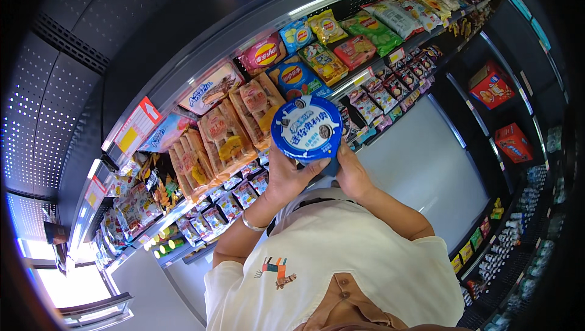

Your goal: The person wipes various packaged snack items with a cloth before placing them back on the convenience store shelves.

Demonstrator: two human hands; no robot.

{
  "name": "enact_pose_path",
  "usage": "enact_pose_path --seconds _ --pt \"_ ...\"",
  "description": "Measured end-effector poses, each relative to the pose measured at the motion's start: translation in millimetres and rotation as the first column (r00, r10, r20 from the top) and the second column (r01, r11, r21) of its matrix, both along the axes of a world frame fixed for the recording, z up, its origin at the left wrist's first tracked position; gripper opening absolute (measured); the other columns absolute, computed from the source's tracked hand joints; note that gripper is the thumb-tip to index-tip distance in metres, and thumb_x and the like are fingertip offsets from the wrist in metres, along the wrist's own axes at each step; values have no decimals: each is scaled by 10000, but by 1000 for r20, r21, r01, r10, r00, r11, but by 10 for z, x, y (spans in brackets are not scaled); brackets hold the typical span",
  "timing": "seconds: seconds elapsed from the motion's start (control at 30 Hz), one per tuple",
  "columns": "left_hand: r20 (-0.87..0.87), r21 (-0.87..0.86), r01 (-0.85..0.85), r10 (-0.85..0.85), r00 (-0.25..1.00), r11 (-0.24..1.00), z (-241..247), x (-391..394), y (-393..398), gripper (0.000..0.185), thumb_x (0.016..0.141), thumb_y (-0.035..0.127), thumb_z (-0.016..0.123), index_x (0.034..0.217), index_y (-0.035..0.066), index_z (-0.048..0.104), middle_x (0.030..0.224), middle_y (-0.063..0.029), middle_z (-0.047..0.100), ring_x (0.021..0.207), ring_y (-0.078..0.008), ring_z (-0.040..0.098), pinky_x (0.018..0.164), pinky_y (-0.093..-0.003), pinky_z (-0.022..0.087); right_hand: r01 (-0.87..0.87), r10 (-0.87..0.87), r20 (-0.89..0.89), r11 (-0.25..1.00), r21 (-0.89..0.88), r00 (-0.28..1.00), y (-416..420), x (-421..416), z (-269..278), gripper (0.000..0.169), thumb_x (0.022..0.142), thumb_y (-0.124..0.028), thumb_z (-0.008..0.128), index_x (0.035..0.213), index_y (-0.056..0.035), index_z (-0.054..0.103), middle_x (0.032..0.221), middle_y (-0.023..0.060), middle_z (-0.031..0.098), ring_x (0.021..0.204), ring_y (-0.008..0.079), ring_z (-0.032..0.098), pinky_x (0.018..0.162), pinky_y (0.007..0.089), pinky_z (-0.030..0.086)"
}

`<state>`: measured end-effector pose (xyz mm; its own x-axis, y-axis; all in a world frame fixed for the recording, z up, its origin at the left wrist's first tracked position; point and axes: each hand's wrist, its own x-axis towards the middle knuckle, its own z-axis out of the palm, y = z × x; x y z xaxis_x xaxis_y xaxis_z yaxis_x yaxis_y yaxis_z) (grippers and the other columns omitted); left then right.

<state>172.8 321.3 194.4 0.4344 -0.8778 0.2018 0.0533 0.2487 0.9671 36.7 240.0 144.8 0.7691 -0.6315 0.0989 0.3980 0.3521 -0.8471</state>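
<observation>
A round snack tub with a blue and white lid (307,129), printed with cookie pictures, is held upright between both hands, its lid facing the camera. My left hand (291,173) grips its near left side, the thumb lying below the lid's rim; a silver bangle is on that wrist. My right hand (353,172) holds the near right side, with the fingers partly hidden behind the tub. Beyond the tub are a blue Lay's chip bag (295,76) and clear packs of bread-like snacks (256,107) on a shelf.
A long dark store shelf (201,52) with price tags curves across the left and top. Small wrapped snacks (214,218) fill the tier below. At the right, another shelf unit bears red boxes (514,142) and rows of bottles (498,244). A pale floor (425,162) lies between them.
</observation>
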Motion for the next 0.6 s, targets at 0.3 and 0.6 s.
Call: enact_pose_path --seconds 0.3,0.6 --pt "317 29 -80 67 946 996 -222 0 -23 987 651 197 863 1408 -12 266 1247 -176 577 1139 -274 592 968 -367 470 -71 98 -18 821 566 995 -11 -92 -6 421 955 -318 526 1282 -52 529 1261 92 605 1161 226 569 1013 401 437" --pt "449 40 225 -219 866 974 951 395 797 884 650 108 842 1391 -6 374 1399 -147 471 1230 -273 500 1056 -421 391 -77 258 -201 772 631 945 -96 -261 -406 355 955 -277 525 1201 -24 567 1126 124 657 977 268 660 881 405 534"
